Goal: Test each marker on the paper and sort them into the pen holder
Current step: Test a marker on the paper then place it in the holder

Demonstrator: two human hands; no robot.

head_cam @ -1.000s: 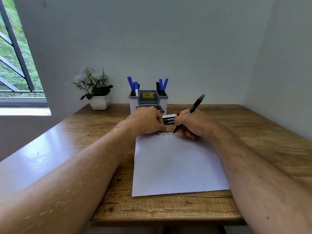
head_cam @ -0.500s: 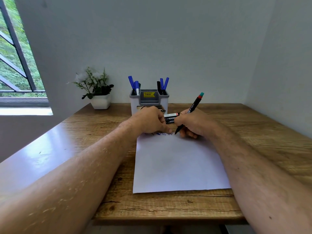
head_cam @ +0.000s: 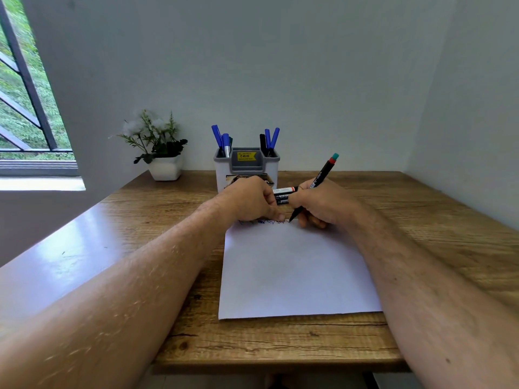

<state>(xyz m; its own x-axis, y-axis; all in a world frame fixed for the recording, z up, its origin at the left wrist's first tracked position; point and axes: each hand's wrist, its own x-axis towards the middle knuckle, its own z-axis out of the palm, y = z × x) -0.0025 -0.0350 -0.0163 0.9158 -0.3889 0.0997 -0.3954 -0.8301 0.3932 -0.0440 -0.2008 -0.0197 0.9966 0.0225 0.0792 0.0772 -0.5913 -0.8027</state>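
Not much had shifted from the earlier frame: the view had dipped a touch and the marker (head_cam: 314, 186) tip had crept a hair further right along the scribble line (head_cam: 264, 221), hands otherwise parked where they were.

The right hand (head_cam: 323, 204) was wrapped around that marker in a writing grip, tip down on the top edge of the paper (head_cam: 292, 270), teal-and-red tail end pointing up and away to the right. So its long axis ran steeply from the paper up toward the far right. The left hand (head_cam: 250, 200) was curled, fingertips pressing the paper's top edge; whether it was also pinching the two loose markers (head_cam: 283, 193) lying sideways between the hands I couldn't tell.

What mattered for the next bit, as I read it: the pen holder (head_cam: 246, 171) sat straight behind the hands on the tabletop (head_cam: 421, 220), closer to the left hand, blue markers already standing in both side pockets. The right hand would have to carry the marker forward and a bit left, then swing it upright to drop it in.
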